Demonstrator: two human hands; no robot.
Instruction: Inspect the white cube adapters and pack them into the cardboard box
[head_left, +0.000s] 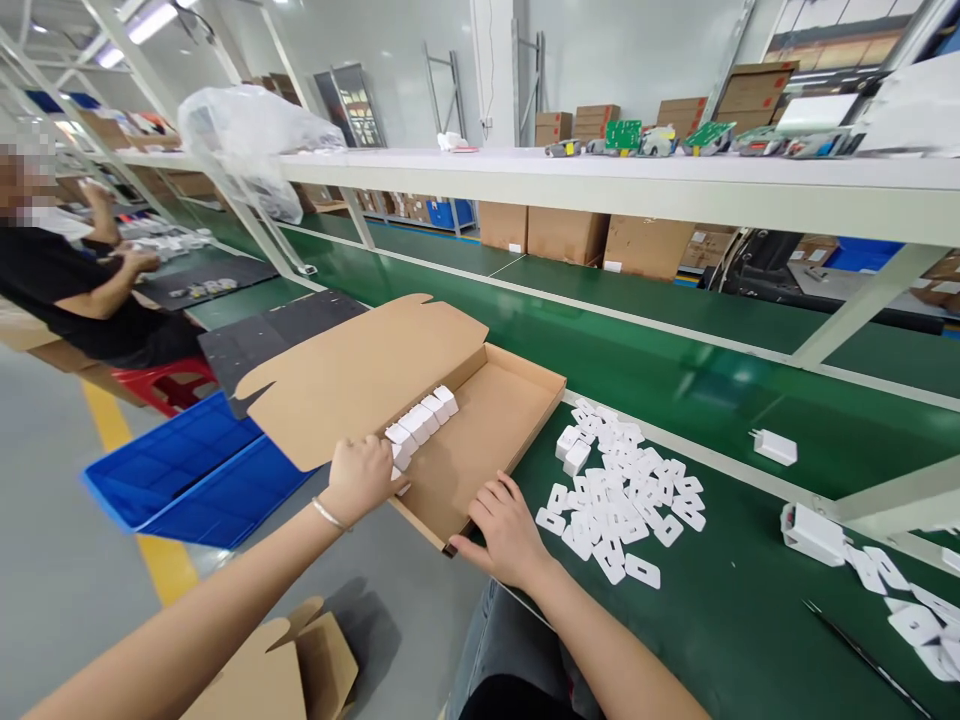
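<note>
An open cardboard box (480, 420) lies at a slant on the green bench, its lid (367, 370) folded back to the left. Inside, along the lid-side wall, runs a row of small white plastic blocks (421, 422). My left hand (361, 478), with curled fingers, is closed at the near end of this row. Its fingers partly cover a white block there. My right hand (506, 530) grips the box's near right corner, fingers over the wall and thumb at the front. Right of the box lies a heap of flat white plates (619, 490) with slots, with several white blocks (574, 452) beside it.
A white plug adapter (775, 447) lies on the green belt. At right are a white housing (812, 533), more plates and a dark pen-like tool (862, 650). A blue crate (202, 470) stands left of the bench. A co-worker (75, 270) sits at far left. A shelf (600, 180) crosses above.
</note>
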